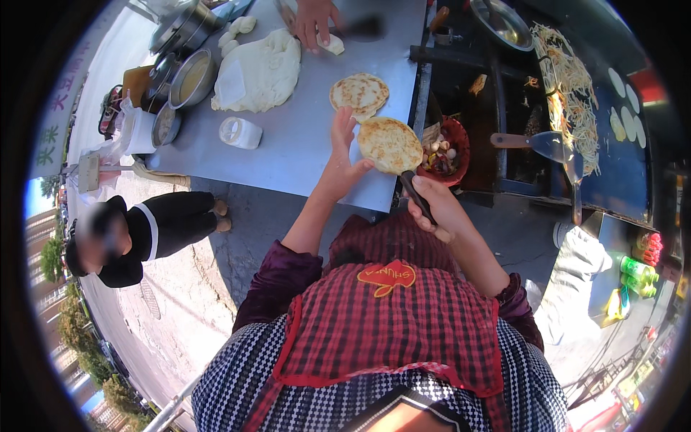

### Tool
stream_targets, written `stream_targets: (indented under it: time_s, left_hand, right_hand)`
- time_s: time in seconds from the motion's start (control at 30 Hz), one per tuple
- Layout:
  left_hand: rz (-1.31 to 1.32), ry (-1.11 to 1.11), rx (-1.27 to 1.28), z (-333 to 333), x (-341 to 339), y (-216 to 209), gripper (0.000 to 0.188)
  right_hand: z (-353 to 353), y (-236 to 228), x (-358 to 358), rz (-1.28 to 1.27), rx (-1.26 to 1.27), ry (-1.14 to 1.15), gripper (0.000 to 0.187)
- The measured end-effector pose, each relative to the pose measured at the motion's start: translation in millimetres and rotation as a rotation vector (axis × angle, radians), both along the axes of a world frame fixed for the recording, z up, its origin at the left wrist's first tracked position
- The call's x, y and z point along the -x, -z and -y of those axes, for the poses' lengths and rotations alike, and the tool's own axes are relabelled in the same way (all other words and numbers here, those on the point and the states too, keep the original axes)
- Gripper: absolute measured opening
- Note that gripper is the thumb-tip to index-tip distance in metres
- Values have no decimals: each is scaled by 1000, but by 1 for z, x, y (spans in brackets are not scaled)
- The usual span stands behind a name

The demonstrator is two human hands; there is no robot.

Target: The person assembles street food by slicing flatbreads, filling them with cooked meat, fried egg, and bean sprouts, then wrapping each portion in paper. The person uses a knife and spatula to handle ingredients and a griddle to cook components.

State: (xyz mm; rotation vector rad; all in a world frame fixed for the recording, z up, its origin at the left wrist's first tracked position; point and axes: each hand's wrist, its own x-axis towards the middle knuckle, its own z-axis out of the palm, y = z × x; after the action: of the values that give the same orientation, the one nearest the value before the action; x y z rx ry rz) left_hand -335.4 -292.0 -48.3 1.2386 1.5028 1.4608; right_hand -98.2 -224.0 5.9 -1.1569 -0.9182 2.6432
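A round, browned flatbread (pixel 390 146) lies flat over the head of a black-handled utensil (pixel 418 197), hiding what kind of utensil it is. Its handle is gripped in my right hand (pixel 440 207). Beside the bread's left edge, my left hand (pixel 341 160) is raised and open, fingers up and thumb stretched towards the bread; whether the thumb touches it I cannot tell. More browned flatbread (pixel 359 93) rests on the metal table (pixel 302 155) just beyond. Farther off, another person's hand (pixel 317 23) presses on a small piece of dough (pixel 332 45).
A large dough sheet (pixel 260 70), a white-lidded jar (pixel 240 132) and metal bowls (pixel 193 78) occupy the table's left. At right, a red bowl (pixel 461 167) adjoins the dark griddle (pixel 615 176), which bears shredded food (pixel 568 79) and a metal spatula (pixel 548 144). A person (pixel 162 229) stands left.
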Motion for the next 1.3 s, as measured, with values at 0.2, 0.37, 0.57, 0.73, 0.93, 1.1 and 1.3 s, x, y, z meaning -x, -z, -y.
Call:
stream_targets:
  time_s: [0.2, 0.37, 0.57, 0.73, 0.93, 1.1, 1.3]
  left_hand:
    - [373, 184, -327, -36, -24, -50, 137]
    - [592, 286, -302, -65, -38, -68, 102]
    - [1494, 436, 81, -111, -79, -84, 60]
    - [1372, 313, 246, -157, -130, -96, 58]
    - [1374, 318, 199, -223, -182, -84, 64]
    - [1390, 384, 187, -257, -222, -100, 84]
    - [1418, 404, 206, -284, -277, -117, 89]
  right_hand:
    - [-2, -73, 2, -152, 121, 13, 37]
    - [-25, -123, -16, 84, -484, -52, 36]
    - [-70, -177, -54, 722, -1943, -556, 24]
    - [-94, -185, -105, 712, -1976, -561, 21]
    - [-139, -173, -265, 561, -1908, -49, 34]
    - [-226, -141, -405, 938, -1441, 407, 25]
    - [-388, -60, -561, 1388, -1454, 277, 32]
